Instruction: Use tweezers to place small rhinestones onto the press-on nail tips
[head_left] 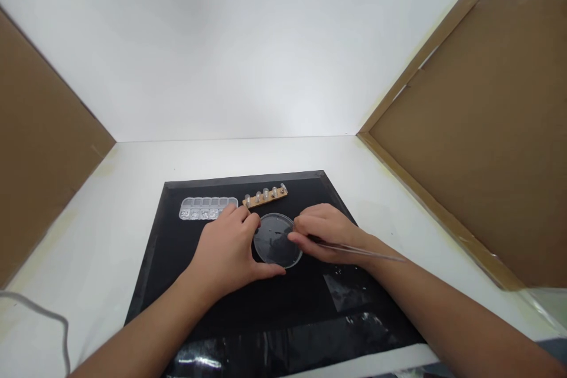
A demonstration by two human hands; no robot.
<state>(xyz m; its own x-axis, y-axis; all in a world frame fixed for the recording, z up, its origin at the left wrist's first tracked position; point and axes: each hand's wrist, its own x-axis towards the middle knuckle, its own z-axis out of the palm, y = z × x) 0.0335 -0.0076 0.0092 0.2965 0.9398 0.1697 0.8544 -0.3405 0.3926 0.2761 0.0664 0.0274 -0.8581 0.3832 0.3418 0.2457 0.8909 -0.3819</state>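
A clear, shallow petri dish (275,242) lies on the black mat with a few tiny dark specks in it. My left hand (233,248) curves round its left side, fingers by the far rim and thumb along the near rim. Over the dish's right edge, my right hand (325,233) is closed on a thin, pale stick-like tool (367,252) whose long end reaches back across my wrist. The working tip is too small to make out, so I cannot tell its exact kind.
A clear compartment box (195,209) with small shiny pieces stands behind my left hand. Beside it, a wooden strip (266,196) holds several small clear vials. The black mat (257,301) covers the white table. Brown boards flank both sides; a grey cable (44,311) lies at left.
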